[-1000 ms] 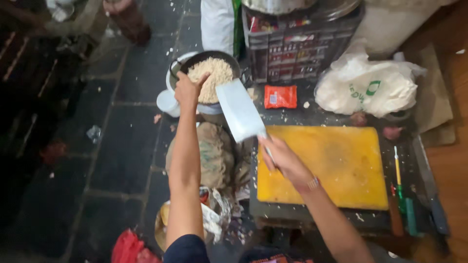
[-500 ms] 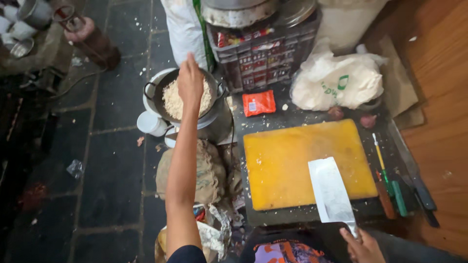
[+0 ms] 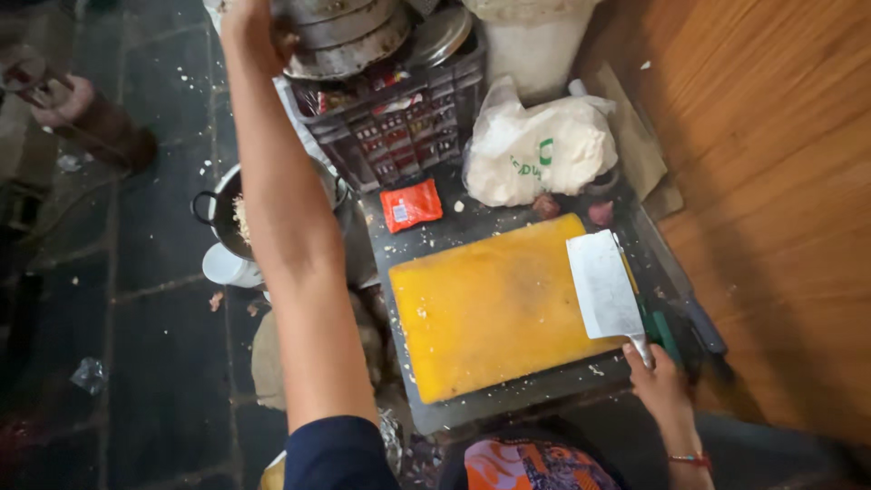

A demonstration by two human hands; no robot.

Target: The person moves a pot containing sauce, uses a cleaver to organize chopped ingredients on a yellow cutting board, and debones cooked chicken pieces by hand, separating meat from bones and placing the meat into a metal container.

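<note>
On tabletop: right hand (image 3: pixel 660 386) grips cleaver (image 3: pixel 603 286) handle, blade flat on yellow board (image 3: pixel 490 308); left hand (image 3: pixel 247 32) reaches steel pots (image 3: pixel 349 36), grip unclear.

Cleaver (image 3: pixel 602 286): broad rectangular steel blade, lying flat on the right end of the yellow cutting board (image 3: pixel 494 308), handle end toward the board's near right corner. Blade overhangs the board's right edge slightly.

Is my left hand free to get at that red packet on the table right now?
Probably yes: the left hand is up by the stacked metal pots, and the red packet lies uncovered beside the yellow board.
</note>
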